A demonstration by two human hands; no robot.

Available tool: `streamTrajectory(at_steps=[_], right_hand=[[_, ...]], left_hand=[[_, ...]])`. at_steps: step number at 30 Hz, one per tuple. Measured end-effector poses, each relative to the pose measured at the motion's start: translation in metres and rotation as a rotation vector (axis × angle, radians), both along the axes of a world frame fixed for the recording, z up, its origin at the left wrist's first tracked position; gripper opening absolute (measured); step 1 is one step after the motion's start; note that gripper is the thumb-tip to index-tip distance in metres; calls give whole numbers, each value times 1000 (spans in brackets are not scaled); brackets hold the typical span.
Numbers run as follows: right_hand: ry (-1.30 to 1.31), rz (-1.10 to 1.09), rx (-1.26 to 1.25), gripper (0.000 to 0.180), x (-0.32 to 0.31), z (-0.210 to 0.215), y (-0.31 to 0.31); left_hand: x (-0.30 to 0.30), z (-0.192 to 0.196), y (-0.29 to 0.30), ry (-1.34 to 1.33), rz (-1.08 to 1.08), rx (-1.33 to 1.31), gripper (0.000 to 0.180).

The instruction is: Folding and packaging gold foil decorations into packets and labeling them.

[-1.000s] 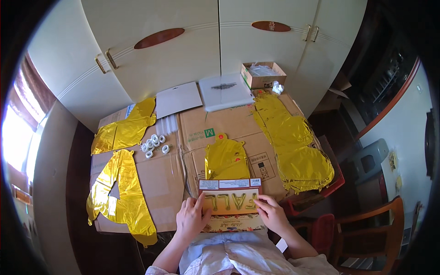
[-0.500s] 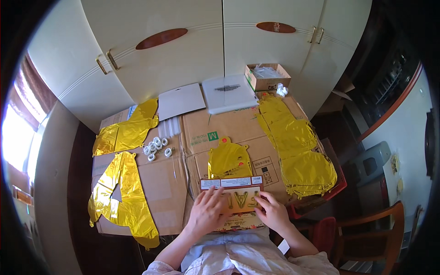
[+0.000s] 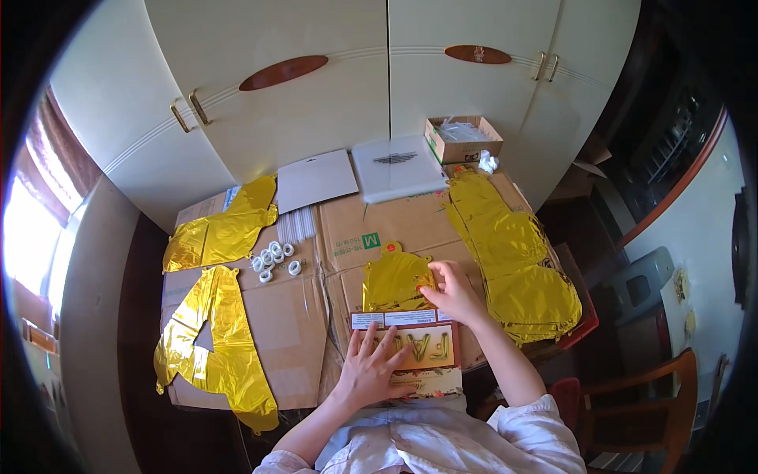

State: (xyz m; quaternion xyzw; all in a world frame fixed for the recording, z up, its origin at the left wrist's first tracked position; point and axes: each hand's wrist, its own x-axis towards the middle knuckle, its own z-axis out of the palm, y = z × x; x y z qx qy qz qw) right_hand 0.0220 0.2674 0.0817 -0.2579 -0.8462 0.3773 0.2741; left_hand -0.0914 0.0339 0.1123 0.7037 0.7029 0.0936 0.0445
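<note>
A flat packet with a red-brown card and gold letters (image 3: 422, 347) lies at the near edge of a table covered in flattened cardboard (image 3: 292, 332). My left hand (image 3: 371, 367) rests flat on the packet's left part, fingers spread. Just beyond the packet lies a folded gold foil balloon (image 3: 391, 278). My right hand (image 3: 452, 291) reaches over the packet's top edge, its fingers pinching the right edge of this gold balloon.
More gold foil balloons lie at the left (image 3: 209, 340), upper left (image 3: 221, 233) and in a stack at the right (image 3: 509, 253). Small white rings (image 3: 272, 259), clear straws, two flat white sheets and an open carton (image 3: 462, 138) sit further back. Cupboard doors stand behind.
My right hand has moved up from the packet to the gold balloon's edge. My left hand has slid from the packet's left edge onto its face.
</note>
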Motion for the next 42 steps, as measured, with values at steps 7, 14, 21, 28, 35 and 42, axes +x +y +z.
streamTrajectory(at_steps=[7, 14, 21, 28, 35, 42], right_hand=[[-73, -55, -219, 70, -25, -10, 18], [-231, 9, -539, 60, -37, -1, 37], [-413, 50, -195, 25, -60, 15, 48], [-278, 46, -145, 28, -83, 7, 56], [-20, 8, -414, 35, -87, 1, 49], [-311, 255, -601, 28, -87, 0, 61]], left_hand=[[1, 3, -3, -16, -42, -88, 109], [0, 8, -2, 82, -89, -178, 116], [-3, 11, 1, 96, -81, -180, 114], [-12, 13, 12, 79, -46, -146, 111], [-12, 7, 13, 95, -25, -156, 110], [-10, 2, 14, 69, -15, -68, 107]])
